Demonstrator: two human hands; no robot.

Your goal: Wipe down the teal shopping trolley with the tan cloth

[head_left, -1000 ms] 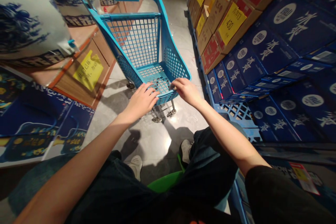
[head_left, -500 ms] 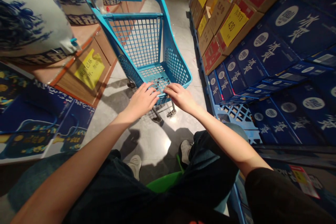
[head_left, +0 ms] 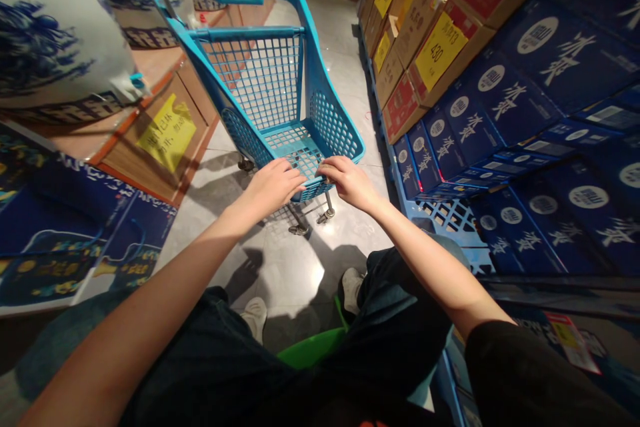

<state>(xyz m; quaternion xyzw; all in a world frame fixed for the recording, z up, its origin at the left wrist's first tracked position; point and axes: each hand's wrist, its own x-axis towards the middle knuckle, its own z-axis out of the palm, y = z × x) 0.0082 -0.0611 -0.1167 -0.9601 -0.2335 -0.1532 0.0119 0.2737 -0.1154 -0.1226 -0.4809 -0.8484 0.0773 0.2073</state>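
Note:
A blue plastic shopping cart [head_left: 337, 123] with lattice sides stands on the floor in front of me, its handle at the far end. Both of my hands rest on its near rim. My left hand [head_left: 274, 188] lies over the left part of that rim, fingers bent over the edge. Just to the right, my right hand [head_left: 350, 181] has its fingers curled over the same rim. A small gap separates the two hands. The basket holds nothing that I can see.
Stacked blue boxes [head_left: 505, 103] and brown-red cartons [head_left: 425, 47] line the right side on a blue pallet [head_left: 450, 217]. Large blue-and-white jars [head_left: 45, 33] stand on a wooden ledge [head_left: 165, 127] at left. Something green [head_left: 313, 347] is beneath me, between my legs.
The view has shifted slightly. The cart's handle appears a little farther left, and my right hand sits slightly farther right along the rim. Both hands remain on the cart.

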